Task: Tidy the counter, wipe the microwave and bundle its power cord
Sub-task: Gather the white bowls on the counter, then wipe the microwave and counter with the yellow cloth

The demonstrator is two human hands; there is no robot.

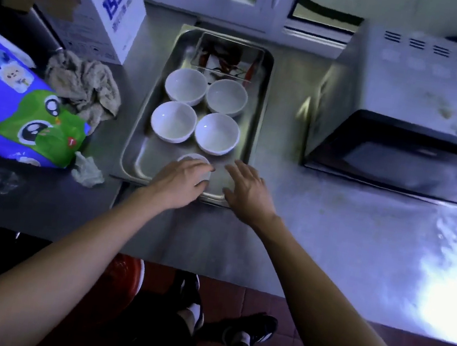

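Observation:
A steel tray lies on the steel counter and holds several white bowls in two rows. At its near end my left hand grips a small white bowl from above, fingers curled over its rim. My right hand hovers beside it over the tray's near right corner, fingers spread and holding nothing. The microwave, white with a dark door, stands to the right. Its power cord is not visible. A crumpled grey cloth lies left of the tray.
A clear container with red packets sits at the tray's far end. A white carton and a blue-green bag crowd the left side, with a crumpled tissue near the bag. Bright glare covers the counter's right front.

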